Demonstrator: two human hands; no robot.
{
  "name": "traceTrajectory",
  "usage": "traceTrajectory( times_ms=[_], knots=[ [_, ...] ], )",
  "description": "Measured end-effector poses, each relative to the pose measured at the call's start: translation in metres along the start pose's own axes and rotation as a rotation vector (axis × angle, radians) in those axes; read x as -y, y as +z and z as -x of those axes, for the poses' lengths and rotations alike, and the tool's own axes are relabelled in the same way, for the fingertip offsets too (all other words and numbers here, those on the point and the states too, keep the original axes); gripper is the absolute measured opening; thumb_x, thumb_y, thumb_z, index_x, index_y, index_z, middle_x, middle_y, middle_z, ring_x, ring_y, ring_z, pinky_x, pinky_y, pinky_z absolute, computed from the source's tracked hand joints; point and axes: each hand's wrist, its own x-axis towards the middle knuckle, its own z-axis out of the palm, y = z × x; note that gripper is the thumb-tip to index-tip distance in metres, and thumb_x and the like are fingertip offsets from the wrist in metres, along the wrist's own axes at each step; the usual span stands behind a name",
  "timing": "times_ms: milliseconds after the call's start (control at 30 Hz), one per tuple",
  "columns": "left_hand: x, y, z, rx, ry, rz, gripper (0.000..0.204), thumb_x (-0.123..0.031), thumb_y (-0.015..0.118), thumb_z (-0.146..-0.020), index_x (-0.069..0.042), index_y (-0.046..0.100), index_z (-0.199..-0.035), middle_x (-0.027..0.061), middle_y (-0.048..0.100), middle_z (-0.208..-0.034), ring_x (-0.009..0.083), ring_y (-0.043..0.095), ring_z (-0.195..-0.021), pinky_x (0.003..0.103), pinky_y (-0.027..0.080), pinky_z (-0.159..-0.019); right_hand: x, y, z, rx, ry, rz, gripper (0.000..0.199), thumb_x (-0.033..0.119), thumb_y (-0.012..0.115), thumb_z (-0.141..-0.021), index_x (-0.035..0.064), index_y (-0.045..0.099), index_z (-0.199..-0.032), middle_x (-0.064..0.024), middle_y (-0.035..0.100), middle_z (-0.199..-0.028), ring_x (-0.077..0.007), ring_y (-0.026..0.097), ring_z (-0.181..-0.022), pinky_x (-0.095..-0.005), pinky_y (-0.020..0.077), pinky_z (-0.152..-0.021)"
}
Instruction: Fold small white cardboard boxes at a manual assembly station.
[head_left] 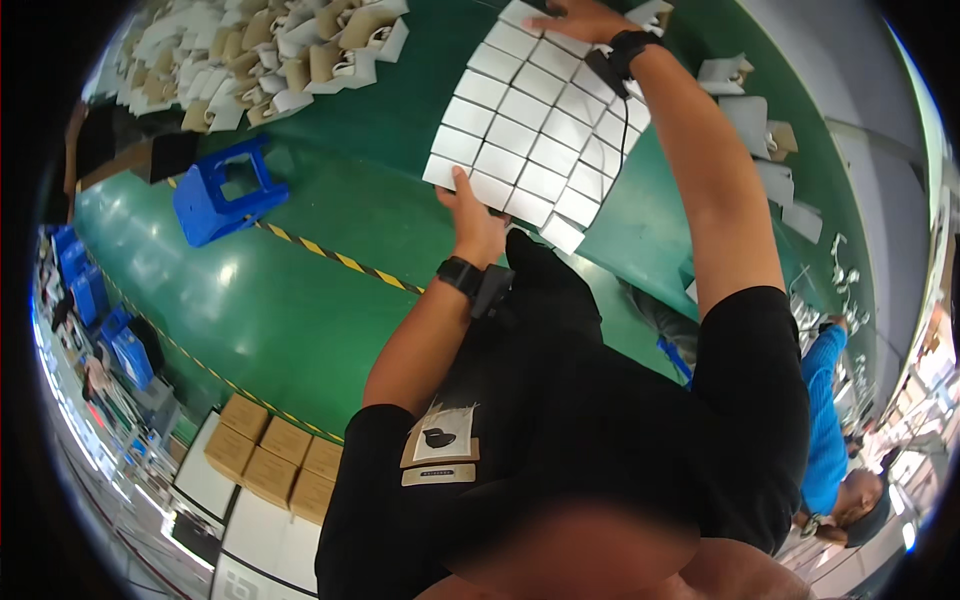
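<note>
A block of several small white boxes (515, 138) stands in close rows on the green table (640, 215). My left hand (480, 222) is at the block's near left edge, one finger stretched up against a white box and another apart from it; its remaining fingers are partly hidden. Across the far end of the block reaches my right hand (585, 20), its fingers stretched out and spread near the outermost boxes. Neither hand has a separate thing lifted in it. Both wrists carry a black band with a small dark device, and a thin black cable runs from the right one over the boxes.
A large pile of opened white and brown cartons (270, 60) covers the far left. More open cartons (760, 135) line the right side. A blue plastic stool (225, 195) lies on the green floor. Brown boxes (275, 450) are stacked lower left. A person in blue (825, 400) is at right.
</note>
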Motion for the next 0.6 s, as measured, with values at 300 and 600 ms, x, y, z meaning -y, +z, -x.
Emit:
traceTrajectory(
  times_ms=[300,600],
  knots=[
    [0.021,-0.023,0.062,0.042,-0.558,0.002,0.094,-0.062,0.067,-0.094,-0.011,0.02,-0.157,0.0229,0.029,-0.156,0.0425,0.035,-0.145,0.066,0.033,-0.117,-0.1,-0.038,0.196,-0.452,-0.029,0.583,0.066,0.03,0.072,-0.09,0.0115,0.049,-0.149,-0.0198,0.061,-0.141,-0.0367,0.059,-0.129,-0.0427,0.0485,-0.106],
    [0.052,0.006,0.045,0.32,-0.462,0.107,0.075,-0.054,0.066,-0.099,-0.015,0.034,-0.154,0.0213,0.038,-0.151,0.0416,0.041,-0.14,0.055,0.039,-0.119,-0.11,0.025,0.222,-0.471,0.3,0.426,0.061,0.028,0.074,-0.084,0.0124,0.055,-0.141,-0.0194,0.065,-0.13,-0.0401,0.061,-0.121,-0.0469,0.052,-0.101]
  ],
)
